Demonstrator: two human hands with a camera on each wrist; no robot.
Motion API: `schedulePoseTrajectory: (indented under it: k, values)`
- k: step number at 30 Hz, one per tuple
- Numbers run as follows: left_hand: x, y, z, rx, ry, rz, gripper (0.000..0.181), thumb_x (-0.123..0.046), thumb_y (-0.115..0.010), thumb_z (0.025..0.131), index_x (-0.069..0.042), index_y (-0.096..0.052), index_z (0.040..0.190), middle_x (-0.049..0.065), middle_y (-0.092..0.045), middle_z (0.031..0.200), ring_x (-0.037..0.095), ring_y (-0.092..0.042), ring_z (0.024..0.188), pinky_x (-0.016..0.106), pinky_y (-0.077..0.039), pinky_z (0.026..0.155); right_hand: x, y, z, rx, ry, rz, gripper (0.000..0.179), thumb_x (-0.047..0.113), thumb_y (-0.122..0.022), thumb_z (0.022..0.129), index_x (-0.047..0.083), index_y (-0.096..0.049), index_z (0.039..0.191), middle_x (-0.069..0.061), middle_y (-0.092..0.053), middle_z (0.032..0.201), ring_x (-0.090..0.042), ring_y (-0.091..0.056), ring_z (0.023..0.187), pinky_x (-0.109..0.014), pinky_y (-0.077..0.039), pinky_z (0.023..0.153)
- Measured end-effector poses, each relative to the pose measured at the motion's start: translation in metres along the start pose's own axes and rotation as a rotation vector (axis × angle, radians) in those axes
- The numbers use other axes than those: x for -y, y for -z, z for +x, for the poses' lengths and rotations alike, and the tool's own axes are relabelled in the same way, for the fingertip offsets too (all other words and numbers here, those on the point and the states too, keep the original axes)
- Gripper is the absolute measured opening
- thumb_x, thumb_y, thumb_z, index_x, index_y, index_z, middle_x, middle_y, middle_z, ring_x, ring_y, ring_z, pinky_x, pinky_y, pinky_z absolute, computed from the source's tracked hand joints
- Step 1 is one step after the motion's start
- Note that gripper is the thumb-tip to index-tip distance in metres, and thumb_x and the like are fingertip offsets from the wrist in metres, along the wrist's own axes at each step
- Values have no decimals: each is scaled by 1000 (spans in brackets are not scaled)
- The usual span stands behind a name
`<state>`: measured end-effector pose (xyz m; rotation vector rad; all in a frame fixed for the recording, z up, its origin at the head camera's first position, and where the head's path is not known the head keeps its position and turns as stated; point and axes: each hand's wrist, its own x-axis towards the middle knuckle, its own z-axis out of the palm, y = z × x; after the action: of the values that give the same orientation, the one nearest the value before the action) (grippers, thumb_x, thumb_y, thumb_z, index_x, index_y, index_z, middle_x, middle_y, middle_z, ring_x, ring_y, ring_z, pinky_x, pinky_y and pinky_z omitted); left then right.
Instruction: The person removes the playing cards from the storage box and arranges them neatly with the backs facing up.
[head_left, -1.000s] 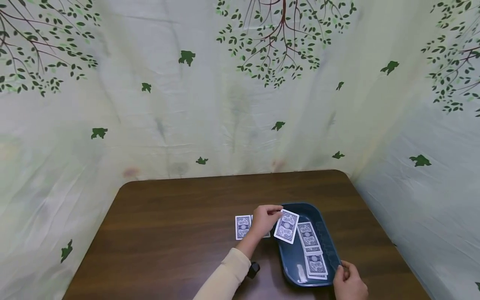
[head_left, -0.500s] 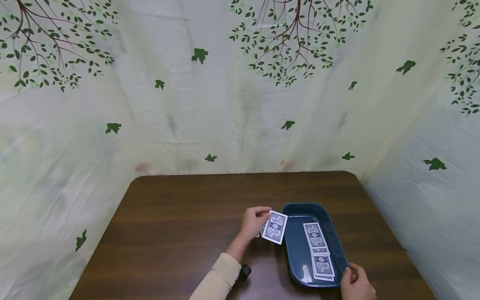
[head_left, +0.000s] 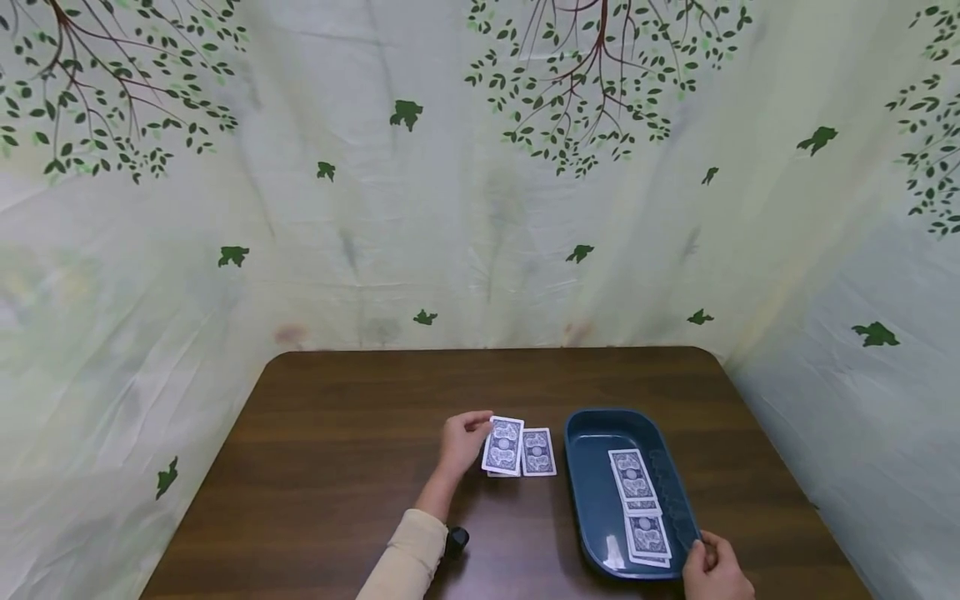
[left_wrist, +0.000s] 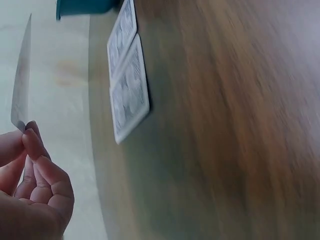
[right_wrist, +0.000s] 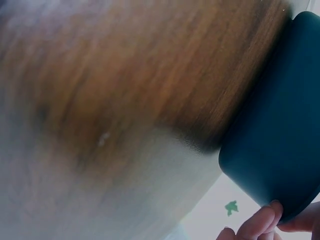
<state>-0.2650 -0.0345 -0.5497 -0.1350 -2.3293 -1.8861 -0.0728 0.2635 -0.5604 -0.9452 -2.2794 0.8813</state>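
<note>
Carried nine o'clock-ward, one card (head_left: 503,443) sits pinched in the left hand (head_left: 462,442); the right hand (head_left: 717,568) grips the tray (head_left: 596,504) at four o'clock. Lowering the card flat seems best.

The tray (head_left: 592,500) looks dark blue to us in the head view and teal in the right wrist view. We see scrolling dark-blue patterns inside white borders on the held card (head_left: 502,444) and on the loose cards (head_left: 539,452). The table (head_left: 337,450) is brown with streaked wood grain, the sleeve (head_left: 408,550) cream. The off-white cloth (head_left: 450,208) carries dark-green leaf shapes (head_left: 407,114), reddish-brown branches (head_left: 602,33) and 2 pinkish smudges (head_left: 290,335).
</note>
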Motion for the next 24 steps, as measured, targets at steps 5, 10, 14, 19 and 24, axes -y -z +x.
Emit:
schedulePoseTrajectory:
  k: [5, 10, 14, 19, 24]
  values:
    - [13, 11, 2, -65, 31, -2, 18, 6, -67, 84, 13, -70, 100, 24, -70, 92, 30, -68, 83, 24, -51, 67, 0, -2, 0, -35, 22, 21, 22, 13, -56, 86, -2, -66, 99, 1, -46, 57, -15, -40, 49, -35, -32, 48]
    - [28, 22, 2, -138, 92, 44, 17, 7, -67, 82, 12, -71, 97, 23, -71, 88, 26, -67, 78, 25, -51, 65, 0, -3, -2, -31, 34, 35, 24, 13, -54, 86, -4, -66, 98, 1, -46, 57, -12, -39, 48, -33, -31, 47]
    - [36, 30, 2, -159, 134, 83, 17, 8, -65, 82, 12, -71, 97, 22, -70, 87, 24, -65, 76, 27, -51, 65, -1, -2, -3, -24, 41, 39, 24, 14, -54, 86, -4, -65, 98, 1, -46, 56, -11, -39, 48, -33, -32, 47]
    - [38, 38, 3, -148, 181, 141, 18, 4, -66, 83, 10, -71, 99, 20, -71, 85, 27, -68, 79, 31, -52, 67, -2, -2, -2, -9, 39, 35, 25, 14, -53, 87, -5, -65, 99, 1, -47, 57, -11, -40, 49, -32, -32, 47]
    - [38, 41, 4, -142, 190, 218, 18, 1, -67, 82, 6, -73, 98, 16, -72, 84, 28, -69, 80, 35, -52, 69, -3, -2, -1, -1, 36, 33, 26, 14, -54, 87, -5, -65, 100, 0, -49, 57, -10, -41, 50, -31, -33, 47]
